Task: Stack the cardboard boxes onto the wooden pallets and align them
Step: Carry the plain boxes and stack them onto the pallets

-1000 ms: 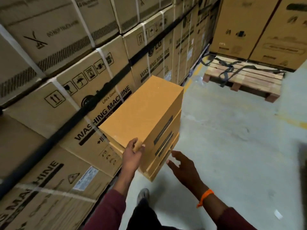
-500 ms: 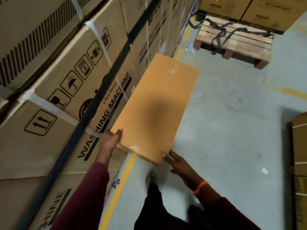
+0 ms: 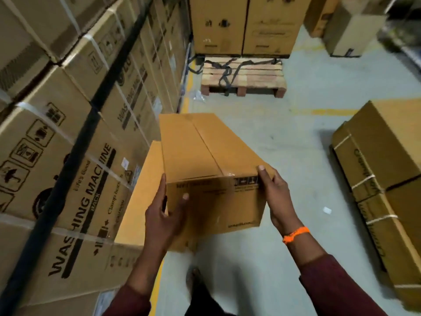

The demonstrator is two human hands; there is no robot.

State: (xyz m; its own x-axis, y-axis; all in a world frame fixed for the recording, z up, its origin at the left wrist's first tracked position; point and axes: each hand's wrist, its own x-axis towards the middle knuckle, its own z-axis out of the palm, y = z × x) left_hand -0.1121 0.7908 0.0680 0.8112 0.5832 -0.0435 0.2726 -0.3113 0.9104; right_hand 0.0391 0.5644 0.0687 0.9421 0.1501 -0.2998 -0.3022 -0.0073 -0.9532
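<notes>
Reaches forward with both arms. Clasps the near left edge of the box [image 3: 205, 144] with the left hand [image 3: 164, 215], thumb across the end face. Curls the right hand [image 3: 276, 197] round the opposite corner, thumb on top, orange wristband [image 3: 296, 233] behind.

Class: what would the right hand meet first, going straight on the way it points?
The right hand grips the box, so it would slide along that; beyond, probably bare floor, then the pallet.

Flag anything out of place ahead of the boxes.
Dark straps lie tangled across the wooden pallet, where boxes would sit. A small white scrap lies on the floor to the right.
</notes>
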